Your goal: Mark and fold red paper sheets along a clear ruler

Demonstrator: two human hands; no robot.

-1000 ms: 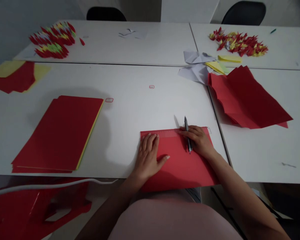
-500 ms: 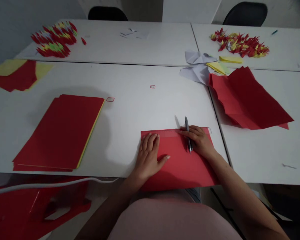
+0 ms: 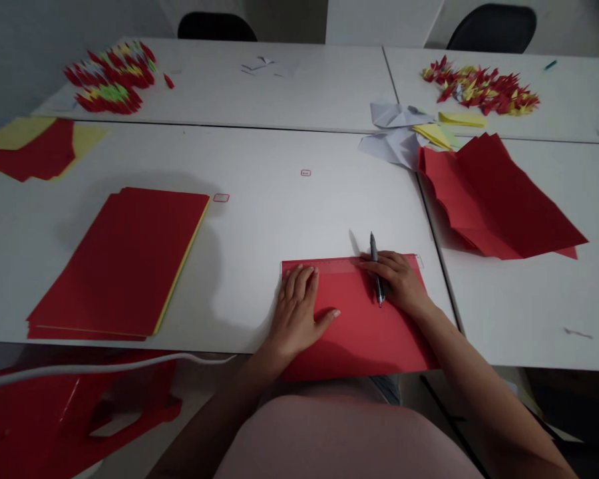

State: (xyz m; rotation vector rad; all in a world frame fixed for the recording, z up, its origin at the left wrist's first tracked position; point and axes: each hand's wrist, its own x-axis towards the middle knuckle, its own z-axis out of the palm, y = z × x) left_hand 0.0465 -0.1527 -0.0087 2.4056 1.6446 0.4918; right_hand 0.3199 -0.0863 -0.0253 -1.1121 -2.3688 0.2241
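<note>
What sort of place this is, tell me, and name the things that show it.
Probably a craft room or classroom, though I can't tell which: white tables set together, a stack of coloured paper, and a pile of small folded paper pieces.

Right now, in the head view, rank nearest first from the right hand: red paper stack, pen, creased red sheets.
1. Pen: in the right hand.
2. Creased red sheets: ahead, to the right.
3. Red paper stack: across to the left.
</note>
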